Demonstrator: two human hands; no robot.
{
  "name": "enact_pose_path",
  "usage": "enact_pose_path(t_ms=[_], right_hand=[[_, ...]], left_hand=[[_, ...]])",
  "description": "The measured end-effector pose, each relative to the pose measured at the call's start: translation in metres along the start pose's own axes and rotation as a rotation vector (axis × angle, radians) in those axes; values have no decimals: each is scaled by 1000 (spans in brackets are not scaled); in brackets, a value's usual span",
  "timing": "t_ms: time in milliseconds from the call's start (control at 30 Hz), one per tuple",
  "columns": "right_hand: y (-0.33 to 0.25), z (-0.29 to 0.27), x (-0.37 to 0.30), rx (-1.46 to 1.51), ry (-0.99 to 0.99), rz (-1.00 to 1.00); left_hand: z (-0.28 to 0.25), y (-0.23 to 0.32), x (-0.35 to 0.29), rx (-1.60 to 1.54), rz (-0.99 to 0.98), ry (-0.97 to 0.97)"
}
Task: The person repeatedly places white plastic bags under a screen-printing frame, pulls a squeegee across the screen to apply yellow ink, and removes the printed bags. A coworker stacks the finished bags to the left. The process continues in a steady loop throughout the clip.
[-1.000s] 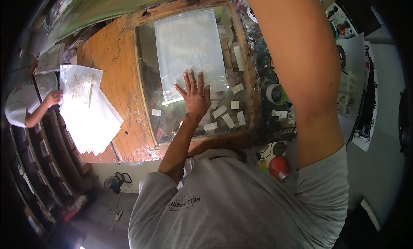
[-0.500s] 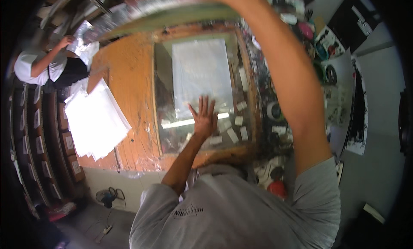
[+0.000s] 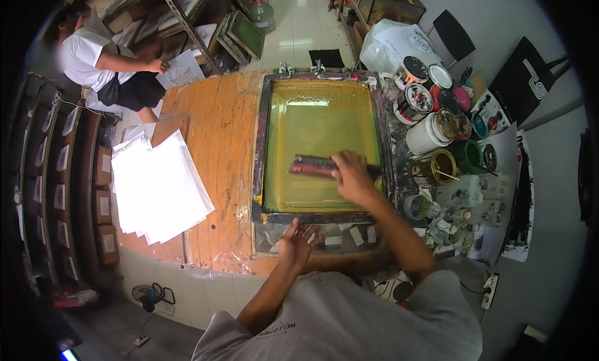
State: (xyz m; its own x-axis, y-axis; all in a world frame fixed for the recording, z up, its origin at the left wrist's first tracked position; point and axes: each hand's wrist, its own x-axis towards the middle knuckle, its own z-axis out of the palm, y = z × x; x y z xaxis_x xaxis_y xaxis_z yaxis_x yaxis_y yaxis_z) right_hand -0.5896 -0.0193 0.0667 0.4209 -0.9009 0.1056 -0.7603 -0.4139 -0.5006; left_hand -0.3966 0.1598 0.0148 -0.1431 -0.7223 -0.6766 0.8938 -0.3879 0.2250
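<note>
My right hand (image 3: 355,177) grips a dark squeegee (image 3: 314,166) over the mesh of the screen-printing frame (image 3: 257,142). The squeegee lies roughly crosswise above the yellow-green mesh; motion blur hides whether its blade touches. The frame is down flat on the table, and clamps (image 3: 320,68) show along its far edge. Just in front of the frame's near edge is my left hand (image 3: 296,245), holding nothing, its fingers apart and a little bent. Whatever lies under the mesh is hidden.
Left on the wooden table (image 3: 212,124) lies a stack of white sheets (image 3: 159,186). Paint tubs (image 3: 427,133) and jars crowd the right side. A person (image 3: 103,64) at the far left holds a sheet (image 3: 181,69). Shelving (image 3: 56,174) stands left, with a small fan (image 3: 150,293) below.
The raised screen has come down over the glass and its sheet. My left hand has left the sheet and drawn back. My right hand has come down and now holds the squeegee.
</note>
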Motion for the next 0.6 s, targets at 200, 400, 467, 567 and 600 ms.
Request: enact_pose_path(t_ms=[200, 400, 467, 567, 600], right_hand=[[83, 37, 145, -149, 90, -124], [111, 76, 224, -399, 214, -117], [103, 82, 200, -369, 153, -86], [63, 76, 133, -283, 68, -74], [50, 70, 104, -253, 48, -60]], left_hand=[[-11, -18, 26, 146, 4, 302], [-5, -20, 19, 109, 19, 281], [-9, -23, 20, 151, 66, 237], [-1, -25, 9, 151, 91, 266], [4, -21, 8, 154, 81, 283]])
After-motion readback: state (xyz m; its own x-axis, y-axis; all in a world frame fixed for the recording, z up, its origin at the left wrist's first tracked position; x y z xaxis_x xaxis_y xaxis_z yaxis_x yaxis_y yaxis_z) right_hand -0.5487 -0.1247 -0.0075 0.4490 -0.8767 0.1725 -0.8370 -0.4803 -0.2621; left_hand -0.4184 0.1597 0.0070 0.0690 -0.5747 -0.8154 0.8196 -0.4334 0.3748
